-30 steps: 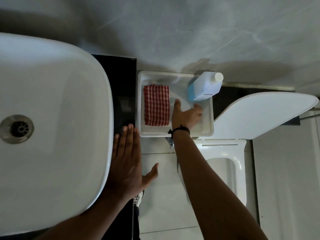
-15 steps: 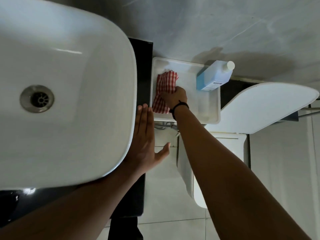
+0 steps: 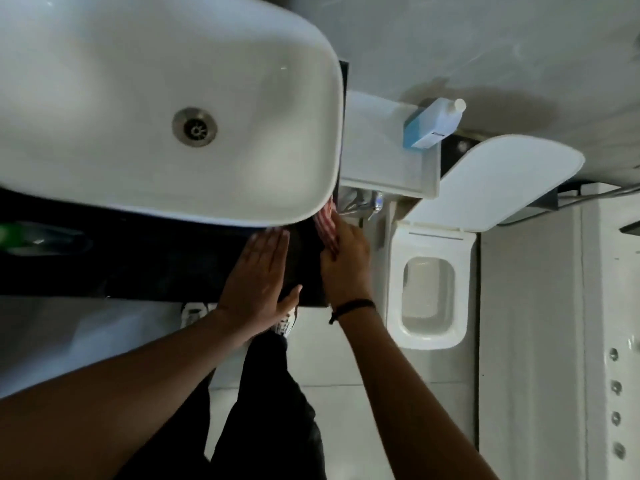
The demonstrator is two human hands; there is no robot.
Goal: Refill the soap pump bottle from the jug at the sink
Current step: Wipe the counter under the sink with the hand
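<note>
The white jug [image 3: 433, 124] with a blue side and white cap lies at the far right corner of a white tray [image 3: 384, 168], against the wall. My right hand [image 3: 344, 261] holds a red-and-white checked cloth [image 3: 325, 223] at the right end of the dark counter [image 3: 156, 261], just below the rim of the white sink basin [image 3: 138, 109]. My left hand [image 3: 263, 285] lies flat and open on the counter, fingers together, beside the right hand. A green, blurred object [image 3: 20, 237] sits at the counter's far left; I cannot tell whether it is the soap pump bottle.
A toilet [image 3: 429, 299] with its lid [image 3: 498, 181] raised stands right of the counter, below the tray. A chrome fitting [image 3: 363, 202] shows under the tray. A white panel with round jets [image 3: 616, 410] runs along the right edge. My dark trousers and shoes are on the pale floor.
My right hand took the checked cloth out of the tray and brought it down to the counter edge beside the left hand. The view swung so the sink moved right and up.
</note>
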